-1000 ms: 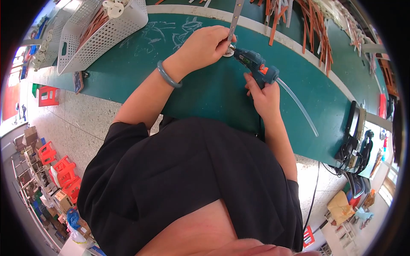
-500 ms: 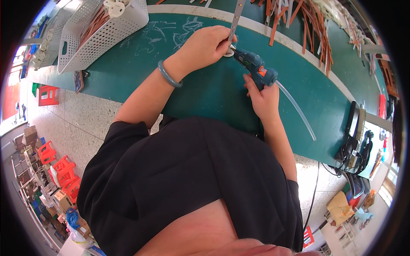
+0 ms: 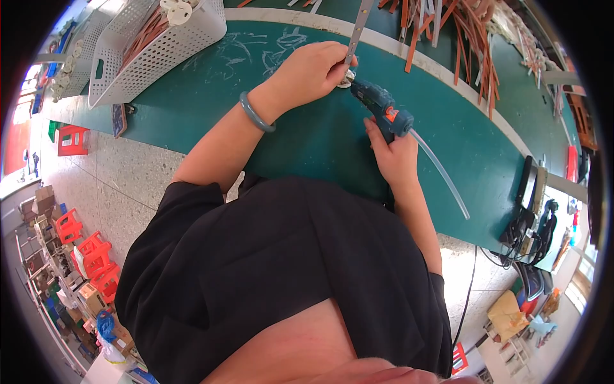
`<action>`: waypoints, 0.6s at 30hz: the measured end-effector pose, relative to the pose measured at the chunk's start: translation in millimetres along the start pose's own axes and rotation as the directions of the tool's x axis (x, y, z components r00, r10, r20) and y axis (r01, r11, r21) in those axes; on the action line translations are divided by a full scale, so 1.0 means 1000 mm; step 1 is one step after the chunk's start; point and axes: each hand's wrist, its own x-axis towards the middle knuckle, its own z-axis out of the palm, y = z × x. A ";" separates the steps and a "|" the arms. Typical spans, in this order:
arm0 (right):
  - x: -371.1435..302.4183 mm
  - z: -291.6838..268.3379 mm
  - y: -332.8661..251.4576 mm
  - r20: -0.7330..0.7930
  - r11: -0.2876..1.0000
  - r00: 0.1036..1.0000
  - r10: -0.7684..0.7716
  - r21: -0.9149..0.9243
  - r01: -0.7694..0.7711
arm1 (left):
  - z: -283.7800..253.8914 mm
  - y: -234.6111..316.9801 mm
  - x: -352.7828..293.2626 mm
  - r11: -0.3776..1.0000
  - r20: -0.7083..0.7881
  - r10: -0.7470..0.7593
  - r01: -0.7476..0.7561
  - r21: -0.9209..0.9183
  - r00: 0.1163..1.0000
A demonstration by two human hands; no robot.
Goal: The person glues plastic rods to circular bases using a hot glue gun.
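Observation:
My left hand (image 3: 313,72) is closed on a narrow, pale strip with small dots along it (image 3: 359,29), which points away from me over the bench. Just below those fingertips a small round white piece (image 3: 346,79) shows in part; the fingers cover the rest. My right hand (image 3: 395,153) is wrapped around the handle of a dark teal glue gun (image 3: 377,105). Its nozzle meets the white piece, though I cannot make out any glue there. From the gun's back end a long, clear glue stick (image 3: 441,176) hangs toward the right.
The green bench (image 3: 307,141) bears a white perforated basket (image 3: 157,61) of brown strips at left. Many loose brown and white strips (image 3: 460,38) lie beyond a pale ledge. A dark phone-like object (image 3: 119,120) is at the left edge; black straps and cables (image 3: 527,224) at right.
Both hands keep their holds, and the nozzle stays at the white piece. The picture has shifted slightly; the glue stick's free end sits a little lower and further left.

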 end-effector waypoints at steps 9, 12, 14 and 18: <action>-0.001 0.001 -0.006 -0.050 0.994 0.995 -0.089 -0.060 0.086 | 0.001 0.000 0.002 1.000 -0.003 0.003 -0.003 0.001 1.000; 0.000 0.000 -0.005 -0.049 0.996 0.996 -0.080 -0.049 0.078 | 0.000 0.001 0.003 1.000 0.007 -0.009 0.009 0.002 1.000; 0.000 -0.001 -0.004 -0.045 0.997 0.996 -0.072 -0.043 0.070 | -0.002 0.004 0.004 0.999 0.028 -0.046 0.046 0.023 0.999; 0.007 -0.021 -0.001 0.213 0.765 0.946 0.245 0.557 -0.324 | -0.006 0.000 0.001 0.999 0.001 -0.011 0.010 0.036 1.000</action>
